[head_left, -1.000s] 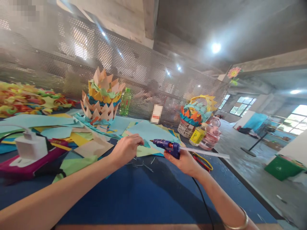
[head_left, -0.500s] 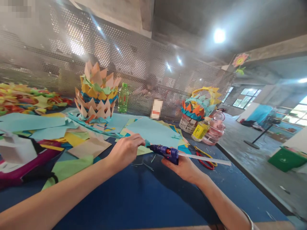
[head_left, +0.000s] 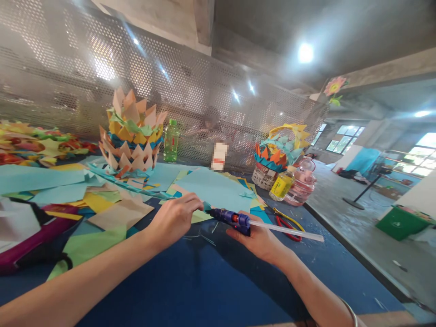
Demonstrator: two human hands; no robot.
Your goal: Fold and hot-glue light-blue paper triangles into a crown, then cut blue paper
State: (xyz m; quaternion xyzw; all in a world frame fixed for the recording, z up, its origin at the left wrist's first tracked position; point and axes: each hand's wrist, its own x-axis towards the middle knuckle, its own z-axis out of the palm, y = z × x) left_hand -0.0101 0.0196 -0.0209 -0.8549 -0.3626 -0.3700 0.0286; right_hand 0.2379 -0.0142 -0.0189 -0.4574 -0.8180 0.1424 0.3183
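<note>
My right hand (head_left: 260, 243) is wrapped round a purple glue gun (head_left: 228, 218), with a long clear glue stick (head_left: 289, 230) jutting from its back end. My left hand (head_left: 177, 218) pinches the end of a long folded teal paper strip (head_left: 136, 189), which trails off to the left across the table. A small teal tip of it shows past my fingertips, and the gun's black nozzle touches or nearly touches it; I cannot tell which. Beneath my hands, loose glue strings lie on the blue tabletop (head_left: 190, 281).
Light blue sheets (head_left: 214, 186) and coloured paper scraps (head_left: 122, 211) cover the table's middle and left. Behind stand a layered paper basket (head_left: 131, 156), a green bottle (head_left: 170, 143), another paper basket (head_left: 267, 172), a yellow-labelled bottle (head_left: 282, 187) and a pink jug (head_left: 299, 186). Red-and-yellow-handled pliers (head_left: 289, 227) lie right.
The view has shifted slightly, so things sit a little further left. My left hand still pinches the strip's end, and the glue gun stays at its tip.
</note>
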